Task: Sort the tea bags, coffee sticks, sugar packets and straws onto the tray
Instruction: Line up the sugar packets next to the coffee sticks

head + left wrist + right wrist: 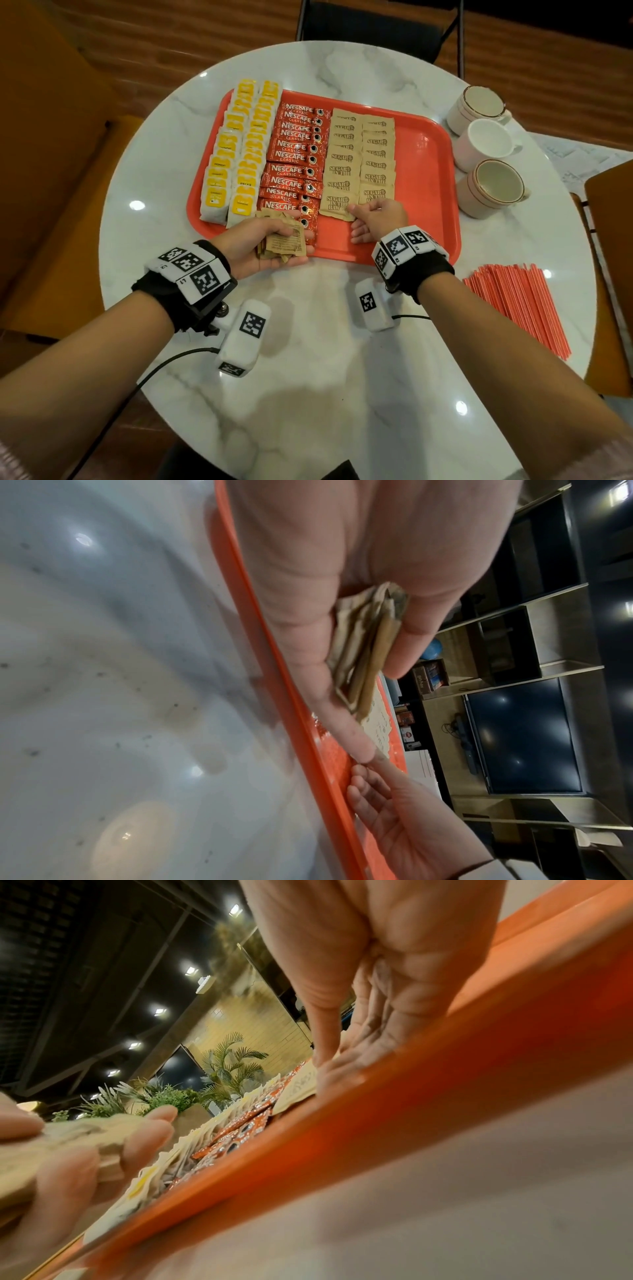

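Observation:
An orange tray (424,164) lies on the round marble table (308,394). It carries two columns of yellow tea bags (236,150), a column of red coffee sticks (294,157) and two columns of brown sugar packets (363,150). My left hand (301,240) holds a stack of sugar packets (281,245) (366,653) palm-up over the tray's near rim. My right hand (356,212) (323,1064) pinches the corner of the nearest sugar packet (337,204) (298,1088), which lies flat at the near end of the left sugar column. Orange straws (517,301) lie in a loose pile on the table, right of the tray.
Three cups (479,109) (486,144) (493,188) stand along the tray's right side. A black chair (370,24) is behind the table, orange seats flank it, and papers (582,161) lie at the far right. Bare tray floor shows right of the sugar columns.

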